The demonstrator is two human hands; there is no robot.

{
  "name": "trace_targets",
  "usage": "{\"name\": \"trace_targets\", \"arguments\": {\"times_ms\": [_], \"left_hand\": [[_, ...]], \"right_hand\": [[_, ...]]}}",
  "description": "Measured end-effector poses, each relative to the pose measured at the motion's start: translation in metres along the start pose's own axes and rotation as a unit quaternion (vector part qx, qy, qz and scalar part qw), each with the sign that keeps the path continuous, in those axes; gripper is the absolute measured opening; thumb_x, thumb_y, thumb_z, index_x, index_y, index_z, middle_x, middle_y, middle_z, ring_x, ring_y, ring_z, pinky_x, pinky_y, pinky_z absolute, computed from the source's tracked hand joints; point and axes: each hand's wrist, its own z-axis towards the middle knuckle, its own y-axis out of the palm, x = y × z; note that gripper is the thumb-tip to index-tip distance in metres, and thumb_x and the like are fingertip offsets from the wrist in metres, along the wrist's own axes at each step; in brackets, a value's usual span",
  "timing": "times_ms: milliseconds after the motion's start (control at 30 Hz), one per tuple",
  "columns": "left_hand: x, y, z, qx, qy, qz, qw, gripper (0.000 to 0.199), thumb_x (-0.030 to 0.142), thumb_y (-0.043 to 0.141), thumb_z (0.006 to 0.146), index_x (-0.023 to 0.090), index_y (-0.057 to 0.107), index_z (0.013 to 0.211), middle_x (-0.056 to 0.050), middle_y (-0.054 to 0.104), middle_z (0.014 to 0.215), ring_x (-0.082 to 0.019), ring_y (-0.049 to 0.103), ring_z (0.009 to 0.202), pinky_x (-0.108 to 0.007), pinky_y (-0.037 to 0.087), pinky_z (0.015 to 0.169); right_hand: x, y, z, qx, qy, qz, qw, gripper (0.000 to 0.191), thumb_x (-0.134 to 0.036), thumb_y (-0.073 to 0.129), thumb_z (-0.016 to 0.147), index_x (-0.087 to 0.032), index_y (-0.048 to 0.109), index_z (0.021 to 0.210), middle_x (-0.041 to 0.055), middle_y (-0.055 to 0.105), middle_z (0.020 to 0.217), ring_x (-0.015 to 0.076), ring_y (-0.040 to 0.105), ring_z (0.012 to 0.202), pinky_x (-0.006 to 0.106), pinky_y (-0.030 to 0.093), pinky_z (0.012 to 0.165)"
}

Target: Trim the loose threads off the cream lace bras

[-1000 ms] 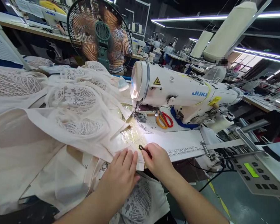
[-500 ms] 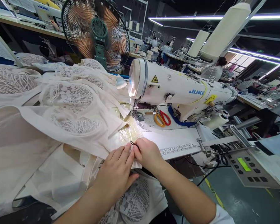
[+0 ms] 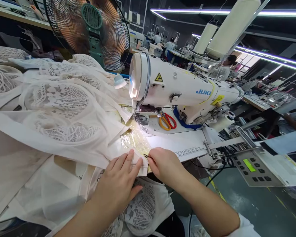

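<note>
My left hand [image 3: 119, 177] lies flat with its fingers spread, pressing down the end of a cream fabric piece [image 3: 141, 170] at the table's front edge. To its right, my right hand [image 3: 166, 166] is closed on a small dark metal tool [image 3: 146, 155] with a narrow, loop-like tip; most of it is hidden in the fingers. That tip sits just beside the fabric edge, apart from my left fingertips. Behind the hands stands a white sewing machine [image 3: 172, 84], its needle area lit. Clear yellowish film [image 3: 135, 138] covers the table between machine and hands.
Cream lace bras [image 3: 61, 98] lie heaped on the left, with another lace cup [image 3: 141, 204] below my hands. Scissors with red and orange handles [image 3: 168, 121] rest on the machine bed. A fan [image 3: 92, 29] stands behind, and a control panel [image 3: 253, 169] sits at right.
My right hand has moved a little right with the dark tool, away from my left fingers. More of the fabric end now shows between the hands. The view has shifted slightly.
</note>
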Motion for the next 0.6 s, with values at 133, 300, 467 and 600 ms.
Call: {"name": "trace_targets", "arguments": {"times_ms": [133,300,467,600], "left_hand": [[-0.002,0.000,-0.001,-0.004,0.008,-0.006,1.000,0.051,0.039,0.067,0.067,0.022,0.059,0.114,-0.017,0.053,0.126,-0.033,0.053,0.109,-0.044,0.044,0.086],[-0.004,0.001,-0.001,-0.021,0.015,0.003,1.000,0.046,0.039,0.066,0.067,0.023,0.061,0.110,-0.016,0.051,0.128,-0.032,0.050,0.112,-0.044,0.041,0.088],[-0.002,-0.005,0.003,-0.049,0.005,0.001,0.999,0.048,0.036,0.069,0.064,0.027,0.061,0.111,-0.016,0.053,0.126,-0.033,0.051,0.111,-0.043,0.043,0.086],[-0.001,-0.008,0.005,-0.054,0.005,-0.006,0.999,0.051,0.035,0.070,0.064,0.030,0.059,0.113,-0.014,0.053,0.127,-0.033,0.051,0.110,-0.044,0.043,0.085]], "right_hand": [[-0.004,0.008,0.011,0.019,-0.003,0.022,1.000,0.012,-0.020,0.044,0.084,-0.015,0.055,0.079,0.0042,0.058,0.077,0.0150,0.052,0.068,0.025,0.028,0.053],[-0.011,0.013,0.021,0.008,-0.001,0.019,1.000,0.014,-0.018,0.043,0.084,-0.015,0.056,0.080,0.0049,0.060,0.078,0.0153,0.052,0.068,0.025,0.029,0.053],[-0.005,0.006,0.007,-0.029,-0.011,-0.017,0.999,0.013,-0.019,0.044,0.083,-0.015,0.056,0.081,0.0058,0.060,0.077,0.0165,0.053,0.064,0.026,0.025,0.048],[0.003,-0.002,-0.009,-0.063,0.001,-0.030,0.998,0.012,-0.019,0.045,0.083,-0.015,0.055,0.077,0.0052,0.059,0.073,0.0155,0.052,0.061,0.026,0.023,0.048]]}}
